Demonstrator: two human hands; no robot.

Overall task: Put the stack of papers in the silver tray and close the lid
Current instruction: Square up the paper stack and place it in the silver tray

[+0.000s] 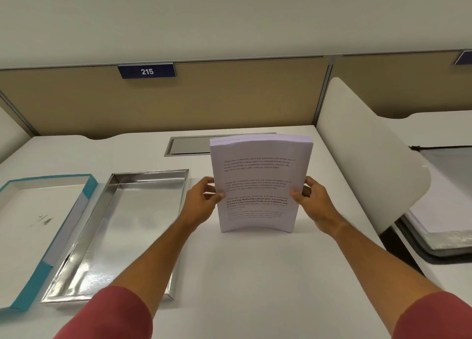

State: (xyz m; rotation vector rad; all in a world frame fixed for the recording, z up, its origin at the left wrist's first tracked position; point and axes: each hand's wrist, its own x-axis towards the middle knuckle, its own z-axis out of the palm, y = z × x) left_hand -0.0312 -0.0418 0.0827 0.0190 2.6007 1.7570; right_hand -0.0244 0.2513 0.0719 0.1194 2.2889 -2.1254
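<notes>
Here the stack of papers [258, 185] is held upright on its lower edge on the desk [255, 275], pinched at its side edges by the left hand [201, 198] and the right hand [313, 199], probably so the sheets are squared. The silver tray [122, 226] lies empty just left of the left grip; beyond it rests the teal-edged lid [38, 226], open side up.

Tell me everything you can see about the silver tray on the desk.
The silver tray is a shallow rectangular tray with low walls and a shiny, foil-like mirrored lining. It lies flat and empty on the white desk, beside the teal-edged lid on its left. The left forearm crosses above its near right corner; neither hand touches it.
</notes>
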